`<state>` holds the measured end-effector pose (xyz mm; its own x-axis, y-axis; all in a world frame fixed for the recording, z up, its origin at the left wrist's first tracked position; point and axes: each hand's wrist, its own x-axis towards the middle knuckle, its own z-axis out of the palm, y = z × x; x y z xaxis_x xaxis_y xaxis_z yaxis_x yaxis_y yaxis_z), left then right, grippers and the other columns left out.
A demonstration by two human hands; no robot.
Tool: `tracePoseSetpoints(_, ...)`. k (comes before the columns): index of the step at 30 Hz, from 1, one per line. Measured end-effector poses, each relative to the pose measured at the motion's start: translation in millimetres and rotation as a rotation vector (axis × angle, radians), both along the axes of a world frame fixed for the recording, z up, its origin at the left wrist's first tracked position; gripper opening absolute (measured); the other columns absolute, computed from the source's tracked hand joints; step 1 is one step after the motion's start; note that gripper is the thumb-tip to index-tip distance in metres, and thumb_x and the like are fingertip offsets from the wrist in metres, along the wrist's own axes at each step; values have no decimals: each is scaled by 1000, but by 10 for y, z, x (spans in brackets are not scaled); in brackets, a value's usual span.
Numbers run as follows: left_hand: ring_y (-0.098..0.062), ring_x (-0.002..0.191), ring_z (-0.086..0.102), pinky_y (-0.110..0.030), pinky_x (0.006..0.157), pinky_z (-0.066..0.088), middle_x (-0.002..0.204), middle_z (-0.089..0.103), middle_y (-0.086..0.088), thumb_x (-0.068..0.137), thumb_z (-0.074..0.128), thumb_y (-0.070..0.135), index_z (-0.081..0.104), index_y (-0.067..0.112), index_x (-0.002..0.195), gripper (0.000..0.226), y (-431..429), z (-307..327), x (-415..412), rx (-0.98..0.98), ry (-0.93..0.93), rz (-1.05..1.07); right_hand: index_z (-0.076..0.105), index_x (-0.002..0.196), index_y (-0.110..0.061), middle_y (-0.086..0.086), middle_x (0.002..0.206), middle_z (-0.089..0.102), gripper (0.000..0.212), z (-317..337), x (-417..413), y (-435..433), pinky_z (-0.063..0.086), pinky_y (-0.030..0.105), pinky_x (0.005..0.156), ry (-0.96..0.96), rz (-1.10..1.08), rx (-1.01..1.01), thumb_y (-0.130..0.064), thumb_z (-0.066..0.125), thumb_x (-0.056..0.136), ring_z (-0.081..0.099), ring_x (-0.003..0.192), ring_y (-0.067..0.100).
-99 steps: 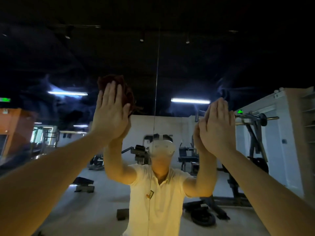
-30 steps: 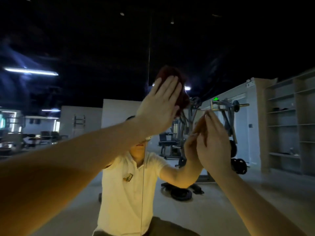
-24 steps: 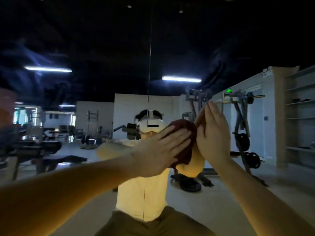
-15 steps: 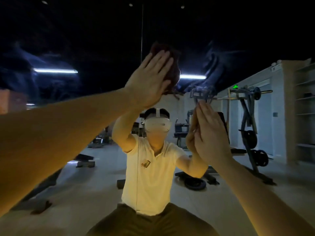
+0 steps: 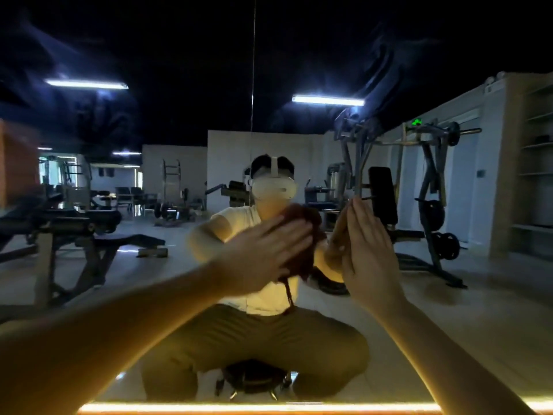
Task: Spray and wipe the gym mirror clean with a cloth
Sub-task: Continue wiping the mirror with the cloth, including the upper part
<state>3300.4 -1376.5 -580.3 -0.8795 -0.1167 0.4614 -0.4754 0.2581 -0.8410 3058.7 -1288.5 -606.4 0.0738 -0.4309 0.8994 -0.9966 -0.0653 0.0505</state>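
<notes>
I see my left grip (image 5: 263, 259) flat, fingers straight, pressing the dark red cloth (image 5: 302, 232) against the gym mirror (image 5: 466, 313); my right grip (image 5: 369, 259) rests open-palmed on the mirror just beside the cloth.

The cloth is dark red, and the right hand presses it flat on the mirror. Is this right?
No. The head view shows the left hand pressing the dark red cloth flat on the mirror; the right hand touches the glass with nothing under it.
</notes>
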Motion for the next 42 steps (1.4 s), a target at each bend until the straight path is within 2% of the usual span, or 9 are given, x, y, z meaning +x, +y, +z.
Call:
tracePoseSetpoints(3, -37, 160, 8, -56, 130, 7, 170, 14, -22, 109, 34, 47, 8, 8, 160, 69, -49, 838, 306, -60, 284, -39, 14, 163, -1, 9, 173, 2, 75, 18, 145, -13, 5, 41, 130, -31, -90, -3, -35, 27, 97, -3, 160, 19)
tracePoseSetpoints(7, -36, 161, 8, -50, 131, 2, 171, 14, -24, 111, 18, 46, 13, 2, 163, 68, -68, 1207, 395, -16, 565, -64, 7, 164, -3, 9, 173, -1, 79, 53, 309, -13, 0, 38, 128, -132, -126, 39, -36, 33, 97, -2, 160, 22)
tracePoseSetpoints(15, -35, 161, 3, -52, 131, 0, 172, 9, -24, 111, 20, 40, 7, -1, 163, 68, -76, 219, -11, 89, 615, -170, 16, 164, -5, 9, 173, 10, 80, -387, 385, 83, 12, 48, 129, -126, -57, 51, -41, 29, 94, 7, 160, 24)
tracePoseSetpoints(19, -34, 161, -2, -51, 131, -5, 172, 4, -24, 112, 22, 40, 6, -1, 163, 68, -100, -252, 68, 67, 512, -179, 19, 163, -5, 11, 173, 12, 77, -860, 505, 70, 23, 58, 125, -112, -19, 62, -20, 48, 94, 6, 160, 24)
tracePoseSetpoints(24, -31, 159, -6, -47, 130, -11, 169, 5, -22, 110, 23, 41, 11, 1, 163, 67, -94, -1091, 193, 55, 398, -152, 16, 164, -6, 9, 173, 9, 74, -1065, 623, 35, 21, 57, 126, -140, 10, 43, -27, 39, 96, 4, 160, 22)
tracePoseSetpoints(29, -32, 161, 3, -49, 131, -1, 171, 9, -20, 112, 28, 40, 20, 3, 163, 64, -157, -1722, 402, 139, 418, -156, 20, 163, -6, 10, 173, 11, 85, -1340, 653, -2, 18, 54, 128, -80, -28, 66, -16, 65, 92, 5, 160, 23)
tracePoseSetpoints(34, -30, 162, 3, -51, 131, 5, 173, 5, -17, 110, 37, 39, 18, 6, 163, 65, -166, -2485, 774, 245, 452, -119, 20, 163, -4, 12, 173, 11, 89, -1439, 688, -50, 18, 53, 128, -82, -43, 20, -14, 70, 90, 6, 160, 25)
tracePoseSetpoints(37, -33, 161, 11, -57, 129, 15, 172, 14, -20, 109, 42, 39, 21, 4, 163, 67, -192, -2411, 996, 276, 549, -172, 19, 163, -3, 12, 173, 11, 89, -1433, 694, -56, 20, 55, 127, -94, -19, 13, -11, 69, 89, 6, 160, 25)
tracePoseSetpoints(42, -40, 160, 11, -61, 128, 12, 170, 15, -29, 105, 42, 36, 26, -8, 159, 72, -159, -1836, 803, 293, 928, -257, 21, 162, -1, 13, 172, 12, 86, -1436, 698, -55, 21, 57, 126, -105, -3, -2, -11, 66, 89, 7, 160, 26)
